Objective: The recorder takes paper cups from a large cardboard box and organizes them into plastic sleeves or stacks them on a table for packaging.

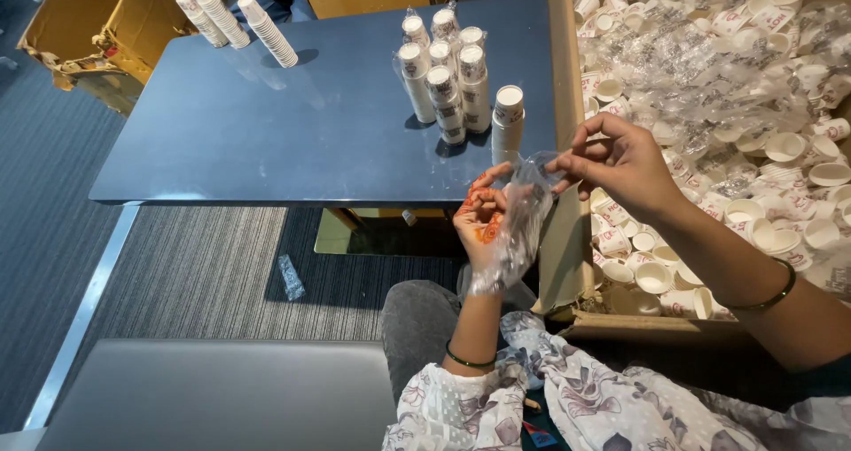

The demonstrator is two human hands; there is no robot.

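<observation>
- At frame centre, left hand (479, 225) grasps a clear, crinkled plastic sleeve bag (519, 225), palm up
- Right hand (620, 163) pinches the bag's upper edge between fingertips
- Directly above: single stack of white paper cups (507, 119) on dark blue rectangular table (266, 123)
- Right of frame: cardboard box (560, 79) holding loose cups

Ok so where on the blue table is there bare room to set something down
The blue table is bare across its middle and near-left, between the leaning cup stacks at the far-left and the bagged cup stacks at the right. The cardboard box of loose cups is crowded.
</observation>
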